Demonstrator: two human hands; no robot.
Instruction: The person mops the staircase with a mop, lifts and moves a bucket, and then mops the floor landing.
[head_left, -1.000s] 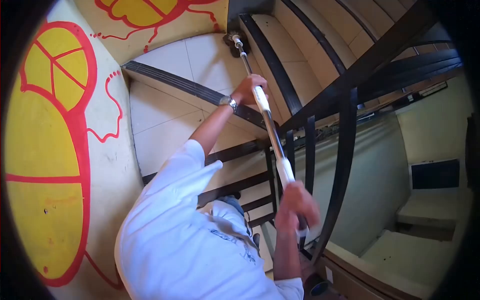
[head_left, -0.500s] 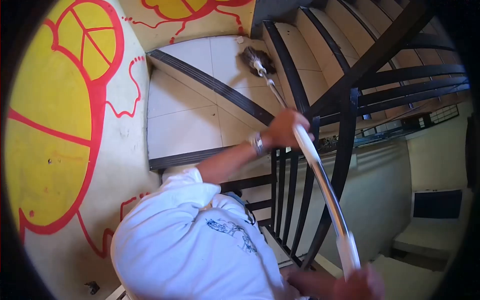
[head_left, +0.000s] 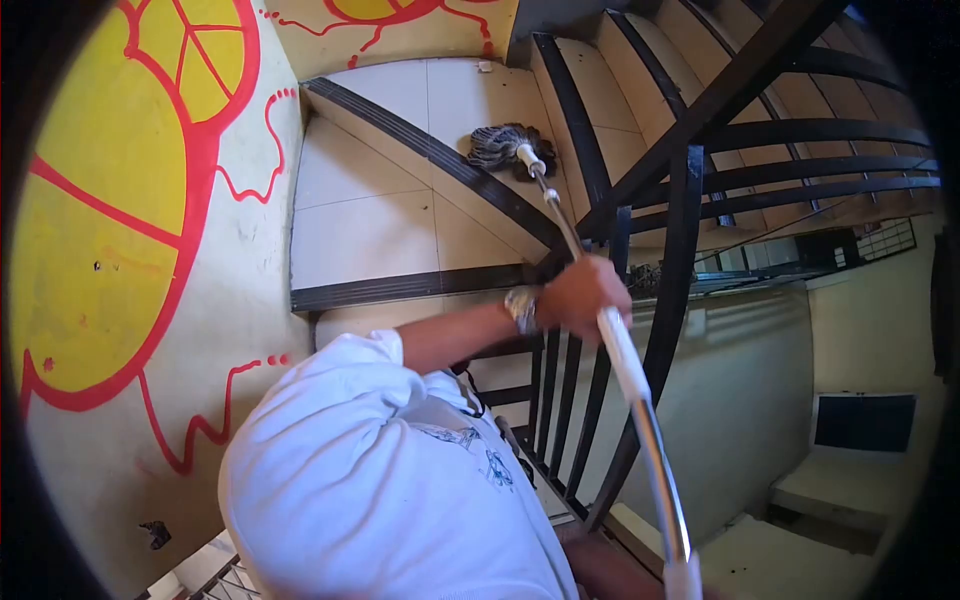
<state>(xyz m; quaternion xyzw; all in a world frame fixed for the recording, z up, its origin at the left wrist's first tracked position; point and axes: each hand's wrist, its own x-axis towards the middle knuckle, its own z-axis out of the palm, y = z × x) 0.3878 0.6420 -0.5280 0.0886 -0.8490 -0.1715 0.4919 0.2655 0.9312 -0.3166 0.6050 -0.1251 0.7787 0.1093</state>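
My left hand, with a watch on its wrist, is closed round the handle of a mop. The metal and white pole slants from the lower right up to the grey, stringy mop head. Its strands lie on a pale tiled step, spread out to the left, close to the riser of the flight above. My right forearm reaches toward the low end of the pole. The bottom edge of the picture cuts off my right hand.
Black railings stand right beside the pole, with a drop to a lower floor behind them. Dark-edged stairs climb at the upper right. A painted wall borders the left. A small pale scrap lies beyond the mop head.
The mop head has been drawn back toward me, its strands now trailing to the left. My left hand has come lower with the handle, and my right hand has slipped below the picture's edge.
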